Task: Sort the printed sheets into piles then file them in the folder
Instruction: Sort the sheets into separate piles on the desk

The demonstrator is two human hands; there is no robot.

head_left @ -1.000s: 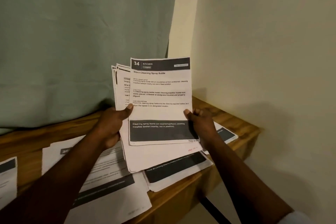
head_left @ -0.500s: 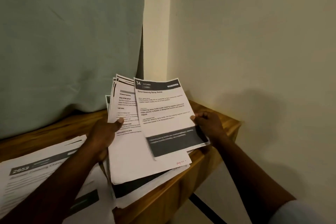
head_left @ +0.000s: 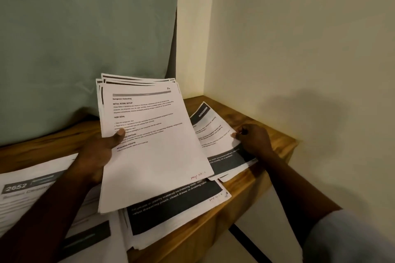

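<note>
Since the earlier frame, the sheet (head_left: 215, 134) is found moved off the stack (head_left: 149, 134) and lowered to the right end of the table (head_left: 269, 156), where it lies on the right pile (head_left: 226, 177) near the wall (head_left: 299, 49). It is pinched at its right edge by the right hand (head_left: 254, 141), fingers curled. The stack is gripped by the left hand (head_left: 96, 156), thumb pressed on the top page, fingers hidden beneath; it is held tilted above the near pile (head_left: 175, 209). The left pile (head_left: 25, 194) lies beyond the left arm. Paper is judged light, limp and apt to slide; a single sheet is best taken at an edge, the stack low down with support beneath. No folder is seen.
</note>
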